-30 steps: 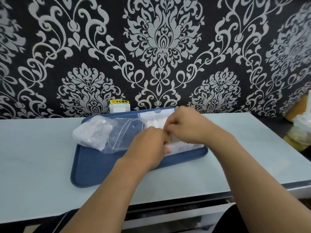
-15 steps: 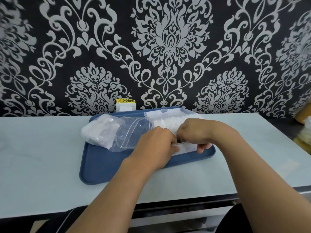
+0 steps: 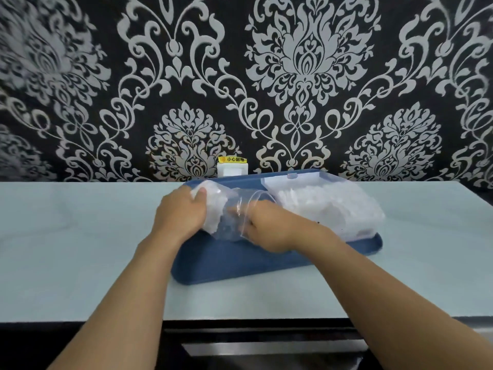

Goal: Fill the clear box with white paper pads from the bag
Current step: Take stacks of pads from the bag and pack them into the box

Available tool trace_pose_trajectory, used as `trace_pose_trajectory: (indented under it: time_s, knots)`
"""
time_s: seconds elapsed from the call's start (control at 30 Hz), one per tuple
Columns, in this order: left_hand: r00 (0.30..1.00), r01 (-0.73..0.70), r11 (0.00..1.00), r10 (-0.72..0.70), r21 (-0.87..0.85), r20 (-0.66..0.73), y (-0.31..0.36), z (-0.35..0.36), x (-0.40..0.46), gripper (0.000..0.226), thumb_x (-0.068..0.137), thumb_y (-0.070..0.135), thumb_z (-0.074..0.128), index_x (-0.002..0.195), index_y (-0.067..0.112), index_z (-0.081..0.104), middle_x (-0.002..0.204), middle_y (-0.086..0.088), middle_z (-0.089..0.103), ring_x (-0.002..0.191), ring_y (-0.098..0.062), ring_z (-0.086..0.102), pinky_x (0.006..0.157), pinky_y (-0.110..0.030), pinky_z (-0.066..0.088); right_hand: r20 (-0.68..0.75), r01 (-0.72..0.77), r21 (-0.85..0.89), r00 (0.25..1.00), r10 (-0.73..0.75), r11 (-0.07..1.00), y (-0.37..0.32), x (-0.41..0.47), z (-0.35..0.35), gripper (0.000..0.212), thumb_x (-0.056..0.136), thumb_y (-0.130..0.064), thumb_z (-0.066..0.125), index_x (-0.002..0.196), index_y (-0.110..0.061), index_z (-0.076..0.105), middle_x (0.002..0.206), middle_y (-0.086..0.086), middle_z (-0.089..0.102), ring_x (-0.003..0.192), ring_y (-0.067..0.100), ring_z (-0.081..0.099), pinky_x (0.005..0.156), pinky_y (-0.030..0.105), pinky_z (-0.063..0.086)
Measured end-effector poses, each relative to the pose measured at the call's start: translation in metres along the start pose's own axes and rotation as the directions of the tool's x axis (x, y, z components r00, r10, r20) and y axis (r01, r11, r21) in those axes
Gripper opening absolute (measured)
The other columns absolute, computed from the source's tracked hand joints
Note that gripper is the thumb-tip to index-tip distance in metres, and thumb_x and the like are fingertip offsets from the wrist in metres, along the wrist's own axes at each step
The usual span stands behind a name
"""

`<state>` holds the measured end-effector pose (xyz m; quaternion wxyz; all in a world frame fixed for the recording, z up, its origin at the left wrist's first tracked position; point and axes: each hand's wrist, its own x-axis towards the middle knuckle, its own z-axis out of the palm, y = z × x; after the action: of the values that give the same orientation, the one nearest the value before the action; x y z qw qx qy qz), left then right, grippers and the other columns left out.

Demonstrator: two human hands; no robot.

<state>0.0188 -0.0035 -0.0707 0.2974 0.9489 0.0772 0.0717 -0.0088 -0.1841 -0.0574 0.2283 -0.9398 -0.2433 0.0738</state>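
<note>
Gripping the closed end of the clear plastic bag, the left hand has its thumb curled over the top and its fingers wrapped round the far side, a narrow grip tight on the bunched plastic and the white paper pads inside. Behind everything rises a black wall patterned with silver damask. Below it the pale blue-grey surface stretches from side to side, and on it lies a dark blue tray, angled slightly. On the tray's right half sits the clear box, its lid open at the back, heaped with white pads up to and above its rim. The bag lies on its side on the tray's left half, just beside the box, its mouth turned toward the right; it is see-through and crinkled, with pads crowded at the left end. The right hand reaches into that mouth, knuckles up, fingers inside the plastic; how far its grip is open I cannot tell, as the fingers blur through the film. Both forearms come up from the bottom edge and converge on the bag. A small white wall socket with a yellow label stands against the wall behind the tray.
</note>
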Motion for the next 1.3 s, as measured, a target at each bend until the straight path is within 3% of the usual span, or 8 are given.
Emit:
trace_pose_trajectory:
  time_s: [0.13,0.3,0.43,0.6,0.8,0.97,1.1,1.3]
  knots:
    - [0.981,-0.189,0.982,0.188,-0.020,-0.038,0.003,0.002,-0.006,0.042,0.105,0.030,0.041,0.075,0.010,0.063,0.082,-0.011,0.065,0.084,-0.034,0.059,0.071,-0.036,0.041,-0.129,0.078,0.082,0.989,-0.067,0.994,-0.002,0.007,0.003,0.048,0.098,-0.002,0.052,0.146,-0.008,0.047,0.102,0.008,0.066,0.082,0.013,0.058,0.078,0.029,0.051]
    - [0.986,-0.165,0.983,0.165,-0.080,0.003,-0.001,0.000,-0.003,0.036,0.098,0.022,0.052,0.069,0.010,0.069,0.073,-0.008,0.066,0.075,-0.028,0.059,0.065,-0.036,0.045,-0.117,0.121,0.041,0.986,-0.115,0.992,0.002,0.004,-0.002,0.050,0.094,0.002,0.058,0.142,-0.010,0.053,0.110,0.016,0.071,0.087,0.025,0.071,0.081,0.041,0.058]
    - [0.992,-0.129,0.986,0.129,-0.108,-0.010,0.002,-0.001,-0.005,0.043,0.093,0.016,0.053,0.051,0.012,0.045,0.057,-0.004,0.050,0.060,-0.024,0.043,0.052,-0.031,0.031,-0.083,0.086,0.068,0.993,-0.080,0.994,0.002,0.005,-0.004,0.040,0.097,-0.005,0.057,0.136,-0.014,0.059,0.103,0.014,0.073,0.083,0.027,0.073,0.075,0.040,0.060]
    - [0.994,-0.108,0.978,0.110,-0.180,-0.001,0.003,0.002,-0.005,0.043,0.095,0.021,0.053,0.054,0.009,0.050,0.078,-0.010,0.072,0.073,-0.034,0.062,0.059,-0.034,0.045,-0.194,0.048,-0.084,0.979,-0.064,0.995,-0.004,0.008,-0.001,0.032,0.084,-0.021,0.076,0.115,-0.017,0.069,0.115,0.006,0.065,0.101,0.024,0.062,0.089,0.038,0.051]
    - [0.996,-0.083,0.984,0.078,-0.157,-0.036,0.005,0.003,-0.006,0.048,0.096,0.022,0.054,0.051,0.013,0.043,0.057,-0.004,0.052,0.058,-0.024,0.045,0.053,-0.028,0.033,-0.258,0.064,-0.054,0.963,-0.076,0.996,-0.002,0.007,0.000,0.028,0.076,-0.029,0.083,0.101,-0.022,0.072,0.115,-0.002,0.063,0.099,0.023,0.063,0.088,0.042,0.052]
    - [0.996,-0.081,0.986,0.074,-0.147,-0.051,0.004,0.005,-0.005,0.051,0.097,0.025,0.054,0.049,0.014,0.042,0.055,-0.002,0.049,0.055,-0.022,0.044,0.051,-0.028,0.030,-0.277,0.152,-0.052,0.947,-0.160,0.987,0.004,-0.002,-0.004,0.017,0.081,-0.020,0.078,0.097,-0.016,0.077,0.099,0.004,0.072,0.092,0.023,0.067,0.083,0.044,0.055]
    - [0.994,-0.101,0.984,0.094,-0.150,-0.048,0.007,0.005,-0.006,0.054,0.099,0.040,0.053,0.052,0.012,0.047,0.056,-0.003,0.054,0.058,-0.024,0.050,0.052,-0.029,0.034,-0.181,0.073,-0.247,0.976,-0.120,0.966,-0.004,-0.001,-0.002,0.035,0.087,-0.031,0.072,0.120,-0.019,0.070,0.114,0.006,0.066,0.102,0.027,0.064,0.090,0.041,0.051]
    - [0.985,-0.139,0.979,0.152,-0.146,0.083,0.009,0.007,-0.008,0.048,0.090,0.065,0.052,0.084,0.021,0.070,0.084,0.005,0.070,0.083,-0.018,0.065,0.077,-0.036,0.054,-0.240,0.043,-0.053,0.969,-0.055,0.998,0.002,-0.004,-0.001,0.020,0.076,-0.025,0.085,0.089,-0.015,0.072,0.098,0.004,0.067,0.089,0.026,0.065,0.080,0.033,0.051]
